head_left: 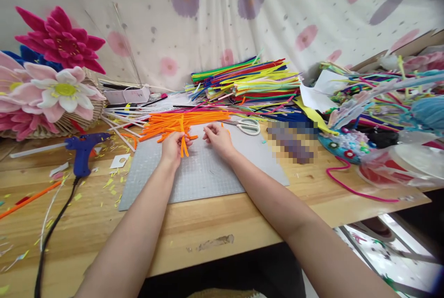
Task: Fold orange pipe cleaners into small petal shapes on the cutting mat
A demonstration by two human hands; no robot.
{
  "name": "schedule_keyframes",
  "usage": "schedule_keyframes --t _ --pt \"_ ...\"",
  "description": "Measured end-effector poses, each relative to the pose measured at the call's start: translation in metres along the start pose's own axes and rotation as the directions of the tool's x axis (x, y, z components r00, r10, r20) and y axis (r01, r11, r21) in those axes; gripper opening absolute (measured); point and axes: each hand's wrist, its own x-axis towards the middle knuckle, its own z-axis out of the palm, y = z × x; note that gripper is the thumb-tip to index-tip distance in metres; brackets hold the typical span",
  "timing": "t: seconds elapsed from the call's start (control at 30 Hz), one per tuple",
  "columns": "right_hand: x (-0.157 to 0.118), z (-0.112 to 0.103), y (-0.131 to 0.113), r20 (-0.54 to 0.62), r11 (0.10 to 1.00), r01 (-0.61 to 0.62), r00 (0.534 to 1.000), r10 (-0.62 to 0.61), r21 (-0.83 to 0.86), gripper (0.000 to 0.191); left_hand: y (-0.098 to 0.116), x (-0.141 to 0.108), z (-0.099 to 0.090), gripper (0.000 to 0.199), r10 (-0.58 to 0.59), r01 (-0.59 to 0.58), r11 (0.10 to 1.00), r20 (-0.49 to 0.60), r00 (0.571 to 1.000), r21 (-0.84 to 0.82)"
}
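My left hand [172, 149] is closed on a few short orange pipe cleaners [182, 124], which stick out above and below the fingers. My right hand [218, 139] is just to its right over the grey cutting mat [204, 180], fingertips pinched together. Whatever the right fingers hold, if anything, is hidden; a bit of orange shows behind the knuckles. A pile of orange pipe cleaners [204, 117] lies at the mat's far edge, beyond both hands. Scissors with pale handles [249, 127] rest right of that pile.
On the left, a blue glue gun [82, 152] trails a black cord, below fuzzy flowers [65, 90]. Bundles of coloured pipe cleaners [246, 78] are stacked at the back. A pink pipe cleaner [342, 185] and a plastic-wrapped tub [398, 164] are at right.
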Motion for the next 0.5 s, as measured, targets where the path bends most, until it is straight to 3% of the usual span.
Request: schedule_keyframes --t 0.1,0.17,0.27,0.4,0.5 --pt "0.016 -0.005 -0.002 0.033 0.987 0.023 0.999 -0.018 -0.157 0.009 -0.004 -0.001 0.0 0.011 0.102 -0.102 0.992 0.006 0.995 0.08" --pt "0.027 -0.003 -0.004 0.104 0.951 0.104 0.992 -0.076 -0.293 0.008 -0.005 -0.001 -0.001 0.012 0.167 -0.167 0.981 0.005 0.986 0.097" --pt "0.044 0.007 -0.007 0.182 0.852 0.209 0.974 -0.136 -0.48 0.011 -0.003 0.001 -0.005 0.012 0.252 -0.247 0.965 -0.06 0.966 0.086" --pt "0.064 0.018 -0.012 0.203 0.701 0.282 0.959 -0.196 -0.655 0.026 0.002 0.005 -0.01 0.012 0.288 -0.274 0.957 -0.188 0.939 0.097" --pt "0.073 0.022 -0.014 0.251 0.562 0.357 0.933 -0.258 -0.747 0.027 0.002 0.005 -0.011 0.014 0.295 -0.279 0.954 -0.186 0.937 0.108"
